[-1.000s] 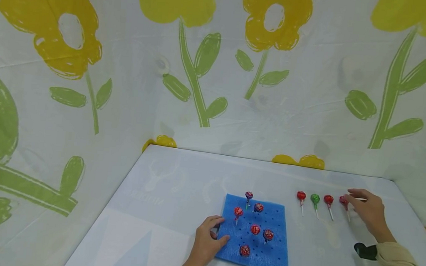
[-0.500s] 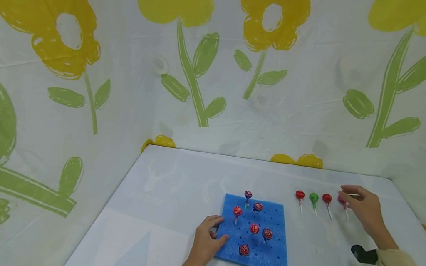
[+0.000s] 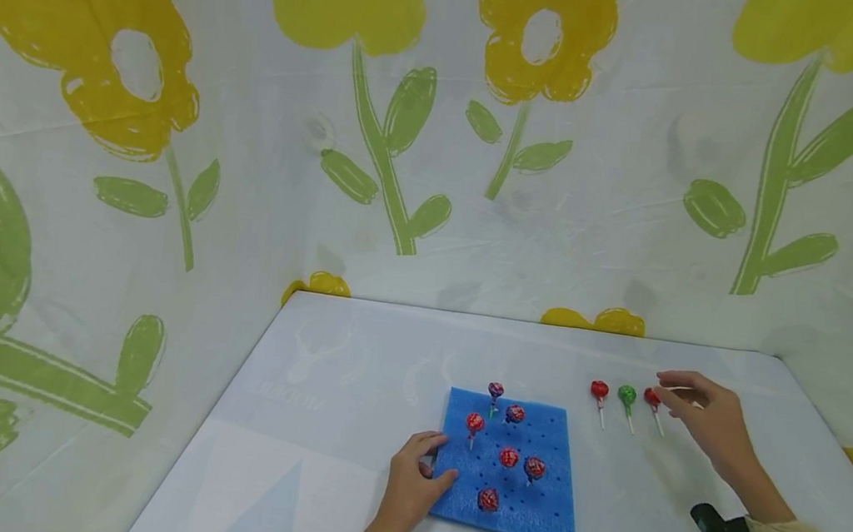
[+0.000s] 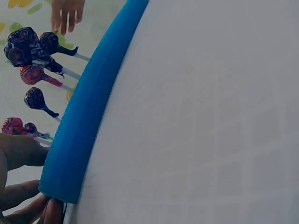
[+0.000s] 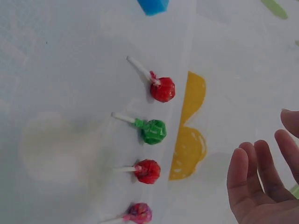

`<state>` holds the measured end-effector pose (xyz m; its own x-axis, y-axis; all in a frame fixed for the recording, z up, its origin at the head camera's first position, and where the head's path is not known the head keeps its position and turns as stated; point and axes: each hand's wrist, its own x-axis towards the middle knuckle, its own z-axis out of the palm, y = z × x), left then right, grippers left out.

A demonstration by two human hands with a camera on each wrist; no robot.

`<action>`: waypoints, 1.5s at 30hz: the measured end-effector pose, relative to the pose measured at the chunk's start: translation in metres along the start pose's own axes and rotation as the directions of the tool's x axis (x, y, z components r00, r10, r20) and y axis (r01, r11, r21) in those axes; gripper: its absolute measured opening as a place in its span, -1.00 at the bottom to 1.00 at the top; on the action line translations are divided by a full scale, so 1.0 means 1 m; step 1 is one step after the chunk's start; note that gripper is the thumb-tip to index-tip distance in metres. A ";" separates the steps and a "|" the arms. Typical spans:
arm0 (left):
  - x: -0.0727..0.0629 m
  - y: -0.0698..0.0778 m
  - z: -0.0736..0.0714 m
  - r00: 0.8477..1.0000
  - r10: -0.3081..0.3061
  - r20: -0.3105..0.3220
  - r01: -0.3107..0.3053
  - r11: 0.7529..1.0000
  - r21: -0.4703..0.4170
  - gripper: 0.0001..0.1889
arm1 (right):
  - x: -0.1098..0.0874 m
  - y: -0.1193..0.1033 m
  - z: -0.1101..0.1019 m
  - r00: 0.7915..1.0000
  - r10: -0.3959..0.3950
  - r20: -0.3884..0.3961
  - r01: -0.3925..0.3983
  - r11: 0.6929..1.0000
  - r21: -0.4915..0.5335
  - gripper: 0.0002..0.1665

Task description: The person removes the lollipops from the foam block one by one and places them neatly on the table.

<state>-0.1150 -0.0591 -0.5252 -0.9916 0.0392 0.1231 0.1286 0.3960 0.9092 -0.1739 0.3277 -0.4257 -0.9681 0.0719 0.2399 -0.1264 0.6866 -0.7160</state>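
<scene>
Left grip (image 3: 413,480) holds blue foam (image 4: 89,103) edge, right grip (image 3: 709,419) near spaced lollipops (image 3: 627,394).

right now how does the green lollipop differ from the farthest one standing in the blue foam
Pose: the green lollipop lies flat on the white table, while the farthest lollipop stands up, its stick in the blue foam.
Wrapper: the green lollipop is one plain green, while the farthest lollipop looks patterned, in dark purple and red tones.
Both have a round wrapped head on a thin stick.
</scene>
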 end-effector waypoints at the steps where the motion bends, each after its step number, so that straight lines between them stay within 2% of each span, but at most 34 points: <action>1: 0.000 0.000 0.000 1.000 -0.007 0.000 0.007 1.000 -0.001 -0.53 | -0.002 -0.002 0.001 1.000 -0.016 -0.002 0.016 1.000 0.000 -0.60; 5: 0.000 -0.001 0.001 1.000 -0.004 -0.005 0.004 1.000 0.000 -0.53 | -0.008 -0.013 0.004 0.998 -0.064 -0.003 0.064 0.998 0.006 -0.66; 12: -0.001 0.001 0.000 1.000 -0.009 -0.009 0.009 1.000 0.005 -0.54 | -0.020 -0.032 0.010 0.997 -0.060 0.045 0.060 0.998 0.004 -0.64; 20: -0.001 0.000 0.001 1.000 0.004 -0.006 -0.004 1.000 0.011 -0.53 | -0.032 -0.045 0.023 0.991 -0.104 0.089 0.101 0.994 0.038 -0.69; 26: -0.001 0.000 0.002 1.000 -0.026 -0.013 0.026 1.000 0.006 -0.53 | -0.041 -0.053 0.032 0.989 -0.082 0.126 0.076 0.996 0.053 -0.67; 34: -0.001 0.000 0.001 1.000 -0.029 -0.012 0.029 1.000 0.006 -0.52 | -0.053 -0.063 0.045 0.985 -0.076 0.158 0.063 0.994 0.086 -0.65; 40: 0.000 0.000 0.001 1.000 0.000 -0.004 0.000 1.000 -0.005 -0.52 | -0.060 -0.066 0.056 0.979 -0.059 0.197 0.042 0.995 0.087 -0.60; 45: 0.000 0.000 0.000 1.000 -0.001 -0.001 0.001 1.000 -0.011 -0.52 | -0.068 -0.069 0.068 0.972 -0.029 0.235 0.002 0.993 0.115 -0.61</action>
<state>-0.1149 -0.0589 -0.5256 -0.9917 0.0380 0.1227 0.1278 0.3857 0.9137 -0.1146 0.2257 -0.4370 -0.9877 -0.1198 0.1000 -0.1522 0.5986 -0.7864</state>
